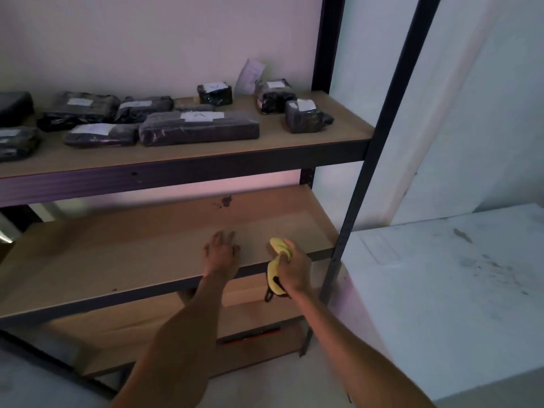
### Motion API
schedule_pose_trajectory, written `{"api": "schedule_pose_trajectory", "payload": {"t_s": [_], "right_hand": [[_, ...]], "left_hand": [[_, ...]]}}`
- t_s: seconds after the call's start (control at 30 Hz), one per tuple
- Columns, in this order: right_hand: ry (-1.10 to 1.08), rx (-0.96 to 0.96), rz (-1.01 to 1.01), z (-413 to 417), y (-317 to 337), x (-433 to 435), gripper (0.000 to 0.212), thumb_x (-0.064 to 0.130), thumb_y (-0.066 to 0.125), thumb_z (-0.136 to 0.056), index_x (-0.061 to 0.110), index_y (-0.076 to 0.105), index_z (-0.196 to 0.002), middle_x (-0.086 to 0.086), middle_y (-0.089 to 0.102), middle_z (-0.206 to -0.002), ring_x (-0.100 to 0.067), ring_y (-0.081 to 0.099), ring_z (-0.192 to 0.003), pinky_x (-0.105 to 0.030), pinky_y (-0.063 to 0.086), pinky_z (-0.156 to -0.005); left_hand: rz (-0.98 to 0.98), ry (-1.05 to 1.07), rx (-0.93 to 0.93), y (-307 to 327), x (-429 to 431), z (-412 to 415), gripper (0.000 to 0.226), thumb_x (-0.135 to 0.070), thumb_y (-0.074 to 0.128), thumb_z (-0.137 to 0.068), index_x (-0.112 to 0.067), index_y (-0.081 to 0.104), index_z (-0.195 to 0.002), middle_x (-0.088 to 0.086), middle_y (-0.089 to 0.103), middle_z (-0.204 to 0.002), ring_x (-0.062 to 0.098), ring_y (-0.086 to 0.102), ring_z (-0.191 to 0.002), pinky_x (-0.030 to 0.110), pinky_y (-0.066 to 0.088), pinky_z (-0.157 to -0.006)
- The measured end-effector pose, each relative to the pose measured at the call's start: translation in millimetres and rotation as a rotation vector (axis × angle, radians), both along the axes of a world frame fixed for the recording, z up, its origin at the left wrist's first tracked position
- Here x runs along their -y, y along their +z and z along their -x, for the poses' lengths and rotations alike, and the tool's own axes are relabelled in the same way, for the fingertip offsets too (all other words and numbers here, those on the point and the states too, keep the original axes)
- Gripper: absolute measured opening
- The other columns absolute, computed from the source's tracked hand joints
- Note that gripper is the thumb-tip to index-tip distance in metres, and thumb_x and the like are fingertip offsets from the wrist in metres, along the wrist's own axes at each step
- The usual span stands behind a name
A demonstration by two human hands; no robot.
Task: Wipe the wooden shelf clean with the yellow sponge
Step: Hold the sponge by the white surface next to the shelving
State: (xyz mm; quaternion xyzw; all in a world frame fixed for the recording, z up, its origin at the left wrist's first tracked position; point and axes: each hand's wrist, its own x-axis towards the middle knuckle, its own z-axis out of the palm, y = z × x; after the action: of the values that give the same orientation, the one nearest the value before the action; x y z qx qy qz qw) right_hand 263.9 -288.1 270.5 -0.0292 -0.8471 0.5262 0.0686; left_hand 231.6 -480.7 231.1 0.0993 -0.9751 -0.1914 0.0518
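Head view: a yellow sponge [279, 265] is gripped in the right hand [295, 270], whose fingers are curled round its middle; its upper end is laid on the front right part of the wooden shelf [117, 254], while its lower end, with a black loop, hangs below the shelf's front edge; the left hand [221, 254] is rested on the board just beside the sponge, palm down, fingers straight and spread, nothing held; a dark stain [225, 201] is seen near the back of the same board; black wrapped parcels [199, 127] with white labels are laid on the upper shelf [323, 136]; the boards are carried by a dark metal frame [379, 136].
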Motion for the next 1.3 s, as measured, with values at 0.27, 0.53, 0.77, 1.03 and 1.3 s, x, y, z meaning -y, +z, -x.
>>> {"api": "schedule_pose_trajectory", "payload": {"t_s": [0.27, 0.53, 0.77, 1.03, 1.3], "right_hand": [[0.028, -0.074, -0.162, -0.7, 58.1, -80.0, 0.035, 0.011, 0.053, -0.091, 0.011, 0.062, -0.124, -0.011, 0.067, -0.12, -0.026, 0.061, -0.112, -0.028, 0.045, -0.096], [-0.045, -0.223, -0.196, 19.7, 100.5, -207.6, 0.03, 0.014, 0.055, -0.094, 0.011, 0.061, -0.124, -0.009, 0.067, -0.12, -0.027, 0.062, -0.107, -0.026, 0.047, -0.089], [-0.003, -0.156, -0.301, 54.3, 85.8, -345.1, 0.037, 0.008, 0.053, -0.09, 0.012, 0.06, -0.125, -0.011, 0.066, -0.122, -0.029, 0.06, -0.112, -0.034, 0.047, -0.097], [0.062, -0.047, -0.342, 142.4, 29.2, -430.6, 0.038, 0.01, 0.05, -0.086, 0.011, 0.06, -0.123, -0.011, 0.065, -0.121, -0.032, 0.057, -0.115, -0.039, 0.047, -0.099], [0.093, 0.046, -0.391, 255.9, -58.4, -444.8, 0.039, 0.005, 0.051, -0.085, 0.006, 0.059, -0.123, -0.015, 0.063, -0.121, -0.034, 0.056, -0.114, -0.04, 0.045, -0.1]], "left_hand": [[0.0, -0.241, -0.104, 70.6, -119.8, -17.3, 0.053, -0.026, 0.042, -0.103, -0.022, 0.029, -0.155, 0.009, 0.025, -0.163, 0.027, 0.018, -0.152, 0.048, 0.02, -0.122], [-0.025, -0.268, -0.299, 109.3, -277.8, -29.0, 0.052, -0.015, 0.044, -0.099, -0.019, 0.035, -0.15, 0.01, 0.032, -0.159, 0.028, 0.03, -0.148, 0.05, 0.034, -0.118], [0.04, -0.23, -0.2, 93.6, -410.5, -3.1, 0.059, -0.015, 0.048, -0.098, -0.018, 0.031, -0.153, 0.008, 0.024, -0.163, 0.023, 0.018, -0.152, 0.043, 0.024, -0.121], [0.06, -0.162, -0.034, 47.3, -463.5, 68.6, 0.053, -0.022, 0.045, -0.1, -0.018, 0.033, -0.151, 0.007, 0.032, -0.157, 0.024, 0.023, -0.148, 0.043, 0.025, -0.117], [0.058, -0.107, 0.129, -44.5, -469.9, 160.8, 0.053, -0.026, 0.043, -0.102, -0.018, 0.03, -0.153, 0.008, 0.024, -0.162, 0.023, 0.016, -0.152, 0.04, 0.02, -0.12]]}}
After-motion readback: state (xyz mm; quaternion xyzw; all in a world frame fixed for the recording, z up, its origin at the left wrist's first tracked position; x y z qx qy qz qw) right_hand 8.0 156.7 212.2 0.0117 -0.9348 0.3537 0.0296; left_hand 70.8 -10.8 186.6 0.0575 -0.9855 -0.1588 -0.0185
